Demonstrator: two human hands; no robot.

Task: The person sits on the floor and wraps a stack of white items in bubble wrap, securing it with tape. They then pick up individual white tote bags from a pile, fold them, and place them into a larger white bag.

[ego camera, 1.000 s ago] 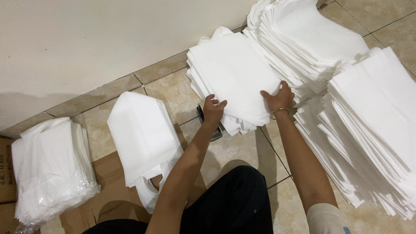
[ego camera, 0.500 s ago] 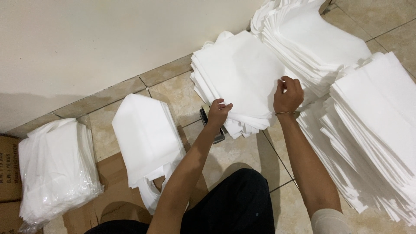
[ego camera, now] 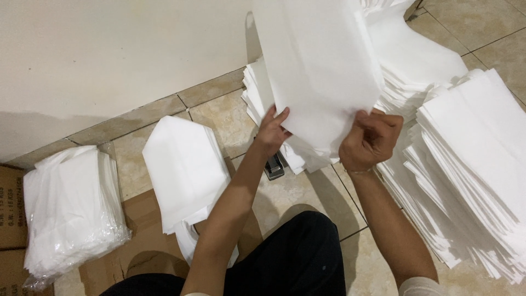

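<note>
White sheet [ego camera: 320,66] now lifted off the stack [ego camera: 257,96], raised toward the camera; earlier both hands lay flat on the pile. Left hand [ego camera: 272,130] and right hand [ego camera: 370,140] pinch its lower edge. Stapler [ego camera: 274,166] sits below.

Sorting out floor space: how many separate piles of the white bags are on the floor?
5, perhaps more out of frame: plastic-wrapped bundle far left, small pile, pile behind the lifted sheet, top-right pile, right-hand stack.

The lifted sheet [ego camera: 318,66] runs off the top edge and hides the stack [ego camera: 263,98] behind. The dark object [ego camera: 274,166] under the left hand [ego camera: 272,131] is too covered to identify.
</note>
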